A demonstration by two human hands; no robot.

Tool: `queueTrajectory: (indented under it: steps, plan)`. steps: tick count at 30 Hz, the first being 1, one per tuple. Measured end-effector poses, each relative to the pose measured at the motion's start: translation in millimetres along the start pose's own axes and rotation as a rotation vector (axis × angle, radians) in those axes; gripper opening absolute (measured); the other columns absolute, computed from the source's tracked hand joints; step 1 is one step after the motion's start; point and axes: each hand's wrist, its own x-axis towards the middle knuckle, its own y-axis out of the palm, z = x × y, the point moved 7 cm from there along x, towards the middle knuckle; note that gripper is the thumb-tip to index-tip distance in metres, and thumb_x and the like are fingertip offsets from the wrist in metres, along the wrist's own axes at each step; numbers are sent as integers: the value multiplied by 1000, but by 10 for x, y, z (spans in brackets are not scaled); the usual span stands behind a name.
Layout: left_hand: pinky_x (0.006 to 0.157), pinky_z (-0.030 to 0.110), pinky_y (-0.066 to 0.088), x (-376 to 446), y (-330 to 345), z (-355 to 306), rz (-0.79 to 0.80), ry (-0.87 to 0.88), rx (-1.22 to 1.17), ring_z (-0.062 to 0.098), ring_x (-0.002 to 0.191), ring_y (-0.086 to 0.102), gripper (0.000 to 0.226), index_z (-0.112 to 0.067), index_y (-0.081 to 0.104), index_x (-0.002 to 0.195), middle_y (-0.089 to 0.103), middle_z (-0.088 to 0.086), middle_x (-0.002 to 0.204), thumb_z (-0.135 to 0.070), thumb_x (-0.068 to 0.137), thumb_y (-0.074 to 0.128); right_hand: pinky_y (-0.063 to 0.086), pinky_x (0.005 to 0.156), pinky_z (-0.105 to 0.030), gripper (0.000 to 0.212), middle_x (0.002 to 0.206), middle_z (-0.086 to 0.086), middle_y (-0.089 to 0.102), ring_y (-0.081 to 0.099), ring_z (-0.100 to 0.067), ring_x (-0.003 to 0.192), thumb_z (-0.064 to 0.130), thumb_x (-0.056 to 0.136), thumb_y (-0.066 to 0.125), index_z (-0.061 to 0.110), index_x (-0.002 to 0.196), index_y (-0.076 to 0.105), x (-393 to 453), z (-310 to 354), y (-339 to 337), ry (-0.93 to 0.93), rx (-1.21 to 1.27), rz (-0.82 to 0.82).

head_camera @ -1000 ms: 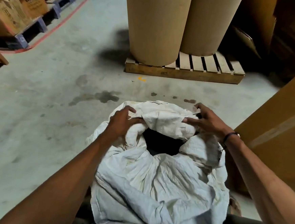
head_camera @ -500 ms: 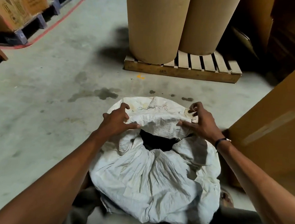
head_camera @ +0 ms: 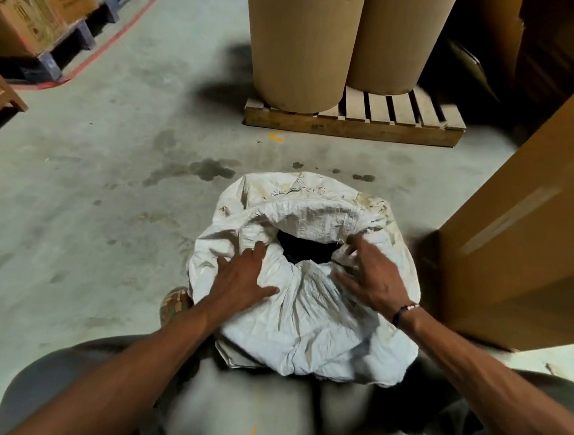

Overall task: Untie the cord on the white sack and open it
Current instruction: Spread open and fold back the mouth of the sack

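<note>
The white woven sack (head_camera: 308, 318) stands on the concrete floor right in front of my knees. Its mouth gapes as a dark hole (head_camera: 305, 249) with the rim rolled outward. No cord shows anywhere on it. My left hand (head_camera: 244, 277) lies flat on the near left fold of the rim, fingers straight and spread. My right hand (head_camera: 366, 278) rests on the right side of the rim with fingers spread; its fingertips are blurred against the cloth.
A large cardboard box (head_camera: 533, 216) stands close on the right of the sack. Two tall brown paper rolls (head_camera: 303, 40) stand on a wooden pallet (head_camera: 354, 126) beyond it. Stacked cartons (head_camera: 30, 8) on pallets line the far left. A shoe (head_camera: 174, 303) shows beside the sack.
Both hands let go of the far rim and came back toward me, now lying on the near folds. The rim is rolled further outward and the mouth stands wider.
</note>
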Motion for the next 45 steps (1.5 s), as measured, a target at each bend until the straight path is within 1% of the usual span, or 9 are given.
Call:
queueTrajectory:
  steps: [4,9,12,16,24,28,35,37,45]
  plan:
    - [108,65,31,-137,328,49,80,-61,84,38,123,57,103,-18,4,161,57,15,133,-42,88,72,54,70,-44,60,99,-3,70,64,-29,86,51,91,69,28,136,36,-117,171,324,-27,-71,148]
    - [100,60,40,23,207,124,-101,-3,-46,37,105,66,78,-18,28,149,69,10,109,-15,84,71,55,67,-43,66,88,-1,72,67,-29,80,22,90,65,29,145,30,-44,80,314,48,-133,174]
    - [85,42,35,117,-201,71,-165,-37,-216,27,94,67,49,-24,42,115,70,-4,89,-14,77,72,56,67,-41,60,91,4,75,70,-27,82,18,85,64,30,138,36,12,-10,84,92,-68,96]
    - [94,50,45,139,-558,229,-206,-112,-390,19,90,67,49,-32,39,91,70,-13,80,-16,72,81,47,65,-35,53,90,14,78,71,-19,87,14,80,71,26,123,44,38,-165,-311,126,-28,-54]
    - [77,34,47,-148,-867,442,-354,-186,-743,7,82,66,47,-19,46,98,74,-10,92,-16,76,88,55,65,-41,55,94,10,79,69,-25,81,31,78,87,29,105,39,-261,-441,-729,448,170,-281]
    - [89,43,56,-315,-832,490,-442,-209,-909,16,96,71,44,-16,48,100,75,-7,99,-14,79,87,54,75,-43,46,100,5,80,71,-34,94,27,81,83,25,102,42,-474,-487,-818,622,235,-431]
    - [88,39,24,-557,-726,235,-584,-352,-512,17,108,56,36,-26,44,101,63,-21,102,-6,88,71,47,79,-39,38,106,-1,79,72,-33,95,9,85,75,16,104,42,-451,-354,-626,648,331,-453]
    - [91,43,32,-658,-693,202,-665,-427,-554,26,111,53,34,-23,47,104,56,-18,98,-1,88,67,46,78,-34,37,104,-5,77,72,-30,95,4,86,74,12,105,43,-430,-353,-559,656,430,-443]
    - [96,54,43,-729,-360,118,-689,-724,-730,36,123,42,84,-24,36,121,41,9,138,-51,61,88,54,91,-46,38,97,-3,72,69,-23,91,-5,85,72,7,107,43,-402,-351,-281,748,724,-460]
